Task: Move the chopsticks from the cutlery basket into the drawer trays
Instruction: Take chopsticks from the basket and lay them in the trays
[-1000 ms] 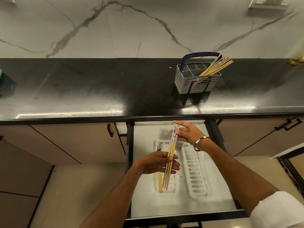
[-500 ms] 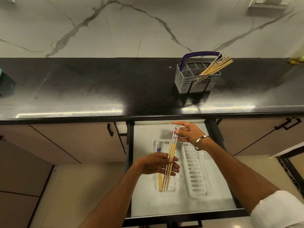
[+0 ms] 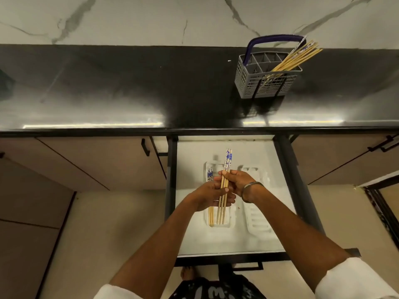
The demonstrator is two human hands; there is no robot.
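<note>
A small bundle of bamboo chopsticks (image 3: 224, 190) with blue-patterned tops is held upright-slanted over the left white drawer tray (image 3: 230, 221). My left hand (image 3: 210, 196) grips the bundle near its middle. My right hand (image 3: 238, 182) holds it from the right, just above. More chopsticks (image 3: 209, 214) lie in the left tray's left side. The right white tray (image 3: 257, 221) shows no chopsticks where it is visible. A grey cutlery basket (image 3: 266, 79) with a purple handle stands on the black counter, with several chopsticks (image 3: 296, 58) leaning out to the right.
The open drawer (image 3: 190, 156) has a white floor and dark side rails. The glossy black counter (image 3: 129, 87) runs above it, before a marble wall. Closed cabinet fronts with black handles (image 3: 145, 147) flank the drawer. A foot shows below the drawer front.
My right hand has slid down the bundle from its patterned tops toward my left hand, so both hands now meet around the middle. The bundle stands a little more upright.
</note>
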